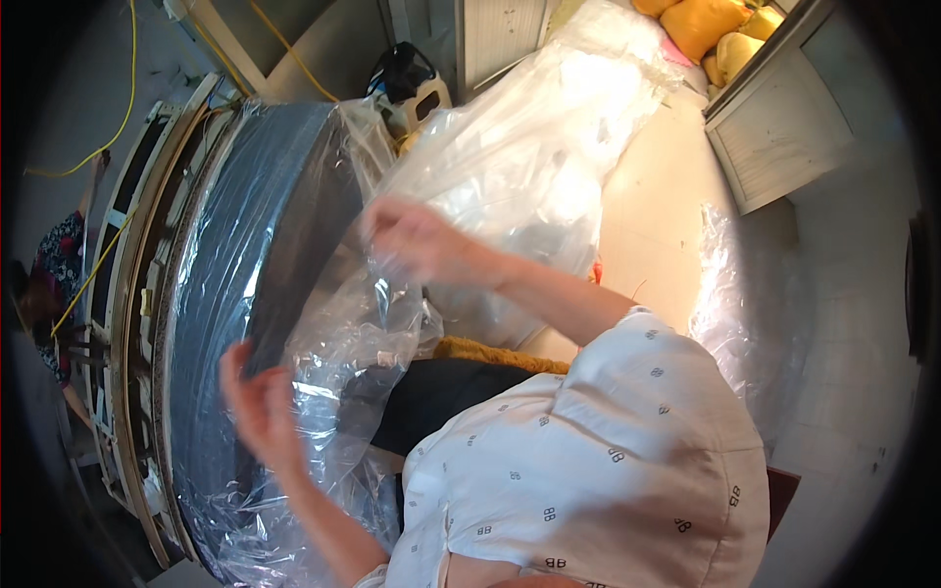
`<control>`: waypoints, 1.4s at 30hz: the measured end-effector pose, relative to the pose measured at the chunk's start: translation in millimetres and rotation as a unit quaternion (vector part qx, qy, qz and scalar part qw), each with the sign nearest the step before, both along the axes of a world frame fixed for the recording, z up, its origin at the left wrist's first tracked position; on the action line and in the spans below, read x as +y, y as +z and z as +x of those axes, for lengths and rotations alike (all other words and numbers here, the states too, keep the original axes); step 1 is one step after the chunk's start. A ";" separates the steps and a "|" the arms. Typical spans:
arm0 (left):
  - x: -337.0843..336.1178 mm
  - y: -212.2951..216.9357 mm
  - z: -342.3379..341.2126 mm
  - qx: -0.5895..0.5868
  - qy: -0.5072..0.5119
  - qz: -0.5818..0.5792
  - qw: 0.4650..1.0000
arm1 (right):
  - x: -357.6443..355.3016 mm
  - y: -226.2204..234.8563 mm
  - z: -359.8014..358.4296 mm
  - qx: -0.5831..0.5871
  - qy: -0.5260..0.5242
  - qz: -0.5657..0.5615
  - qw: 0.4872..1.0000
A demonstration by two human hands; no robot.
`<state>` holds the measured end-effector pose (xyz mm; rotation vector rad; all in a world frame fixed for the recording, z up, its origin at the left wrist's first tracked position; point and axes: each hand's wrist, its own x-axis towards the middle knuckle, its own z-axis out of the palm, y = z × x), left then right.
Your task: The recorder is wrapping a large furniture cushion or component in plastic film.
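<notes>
Presently, left hand [263, 416]: fingers loosely apart, the foremost one reaching out from the rest; blur hides whether they touch the film, and nothing shows gripped.
Right hand [412, 243]: fingers bent inward beside the loose plastic; whether they pinch it I cannot tell.
Clear plastic film [529, 147]: directly behind the left fingers over the dark panel, crumpled between the two hands, and spreading in a bright sweep beyond the right fingers.
Dark panel [309, 176]: long and smooth, just beyond the left fingers, partly under the film.
Step in hand: apparently handling the film along that panel, judging by both hands being near its loose folds.
Next move: probably calls for a sure pinch on a loose edge by both sets of fingers, with even tension so the thin sheet neither snags nor tears.
Near the wearer: black trousers [431, 397] and mustard plush cloth [490, 353], on the body side of the fingers.
Past the left fingers: slatted frame [147, 250], yellow cable [132, 78], and another person in a dark patterned top [64, 245].
Past the right fingers: white jug [433, 100] near a black bag [402, 71]; farther off, yellow bundles [701, 27] and a pale cabinet door [779, 137].
</notes>
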<state>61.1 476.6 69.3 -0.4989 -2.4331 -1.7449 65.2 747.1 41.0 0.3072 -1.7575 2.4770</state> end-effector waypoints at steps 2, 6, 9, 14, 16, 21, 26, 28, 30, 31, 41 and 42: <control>71.7 7.8 25.7 -0.046 -0.122 0.097 0.987 | -16.3 16.9 4.1 0.069 0.067 0.147 0.985; 56.5 -19.4 23.5 -0.325 -0.150 0.014 0.934 | -8.6 61.7 6.2 0.102 0.127 0.285 0.945; 29.0 -1.6 32.5 -0.255 -0.067 -0.032 0.964 | 11.0 76.1 -3.4 0.170 0.025 0.358 0.918; -19.7 52.7 14.6 0.113 -0.011 -0.006 0.994 | 47.3 14.4 -24.9 0.131 0.084 0.735 0.660; -56.9 59.9 19.8 0.199 0.077 0.031 0.977 | 45.3 22.5 -31.0 -0.047 0.115 0.691 0.712; -150.4 49.9 19.3 0.218 0.101 0.206 0.949 | -24.4 58.6 18.6 -0.126 0.140 0.214 0.958; -251.7 57.9 51.0 0.380 0.202 0.351 0.831 | -184.4 72.5 76.5 -0.277 0.760 0.035 0.587; -288.8 43.0 77.2 0.377 0.315 0.359 0.794 | -225.5 77.8 105.4 -0.119 0.776 -0.031 0.619; -378.5 -13.0 141.6 0.424 0.274 0.303 0.808 | -262.0 78.2 102.1 0.027 0.767 0.015 0.641; -384.6 -26.4 158.6 0.424 0.285 0.294 0.808 | -283.6 78.2 92.1 0.172 0.720 0.064 0.669; -319.8 -80.0 300.4 -0.123 0.565 -0.183 0.795 | -412.5 -12.7 -57.6 0.437 0.339 0.388 0.737; -321.3 -75.4 302.5 -0.146 0.529 -0.301 0.780 | -411.8 -13.1 -55.2 0.477 0.289 0.425 0.713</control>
